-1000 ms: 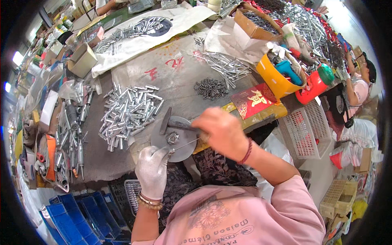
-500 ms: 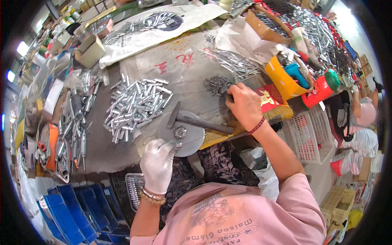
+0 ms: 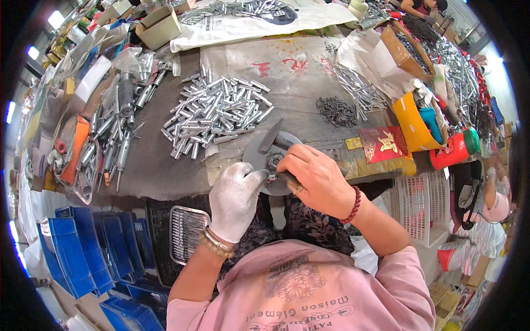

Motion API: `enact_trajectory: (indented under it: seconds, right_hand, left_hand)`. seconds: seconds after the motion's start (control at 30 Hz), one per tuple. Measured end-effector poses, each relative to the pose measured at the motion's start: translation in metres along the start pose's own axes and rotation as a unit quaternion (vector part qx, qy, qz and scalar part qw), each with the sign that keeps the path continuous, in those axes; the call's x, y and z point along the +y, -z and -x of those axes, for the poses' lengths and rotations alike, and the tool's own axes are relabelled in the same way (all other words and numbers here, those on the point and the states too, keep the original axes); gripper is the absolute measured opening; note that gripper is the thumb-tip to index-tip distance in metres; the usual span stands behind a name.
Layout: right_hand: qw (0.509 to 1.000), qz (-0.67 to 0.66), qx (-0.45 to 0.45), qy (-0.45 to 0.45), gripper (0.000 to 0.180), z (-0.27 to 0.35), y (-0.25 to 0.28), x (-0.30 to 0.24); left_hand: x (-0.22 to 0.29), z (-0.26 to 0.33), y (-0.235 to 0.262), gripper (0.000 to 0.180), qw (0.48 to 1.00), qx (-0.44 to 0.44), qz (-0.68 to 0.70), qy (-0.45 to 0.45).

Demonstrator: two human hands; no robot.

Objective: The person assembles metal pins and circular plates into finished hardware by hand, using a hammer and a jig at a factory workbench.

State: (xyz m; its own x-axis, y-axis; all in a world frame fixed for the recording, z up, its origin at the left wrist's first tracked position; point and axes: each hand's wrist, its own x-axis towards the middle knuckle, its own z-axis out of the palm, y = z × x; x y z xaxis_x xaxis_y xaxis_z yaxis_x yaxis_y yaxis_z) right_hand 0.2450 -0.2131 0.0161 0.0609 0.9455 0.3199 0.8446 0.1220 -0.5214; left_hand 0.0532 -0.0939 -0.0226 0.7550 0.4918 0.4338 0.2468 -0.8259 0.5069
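Note:
My left hand (image 3: 237,193), in a white glove, is closed in a pinch on a thin metal rod (image 3: 271,177); only a short bit of it shows. Bare, and wearing a red bead bracelet, my right hand (image 3: 320,181) meets the left fingertips over a round grey metal disc (image 3: 255,150). Its fingers are closed, and what they hold is hidden. A hammer (image 3: 270,136) lies across the disc, its handle mostly covered by my right hand. Beside my right fingertips is a small round metal piece (image 3: 274,160) on the disc.
Silver metal tubes (image 3: 215,113) are heaped left of the disc. Small dark parts (image 3: 337,111) and thin silver rods (image 3: 361,94) lie farther right. A red packet (image 3: 383,144), yellow container (image 3: 414,121) and red bottle (image 3: 450,151) line the right side. Blue bins (image 3: 74,254) stand lower left.
My right hand has come from the pile of small dark parts to my left fingertips over the disc. The view has shifted, so the bench sits farther right in it.

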Motion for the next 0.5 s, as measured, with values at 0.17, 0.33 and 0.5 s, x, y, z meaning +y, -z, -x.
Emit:
enact_trajectory:
  seconds: [0.17,0.33,0.5]
  right_hand:
    - [0.999,0.019,-0.038,0.01,0.029,-0.001,-0.005,-0.001]
    - [0.996,0.065,-0.055,0.036,0.021,-0.006,-0.001,-0.005]
    - [0.982,0.142,-0.078,0.098,0.013,-0.017,0.003,-0.011]
  left_hand:
    - [0.0,0.001,-0.001,0.017,1.0,0.011,-0.007,-0.004]
    - [0.0,0.002,-0.001,0.016,1.0,0.01,-0.011,-0.003]
    - [0.0,-0.001,0.0,0.018,0.998,-0.04,-0.047,0.032]
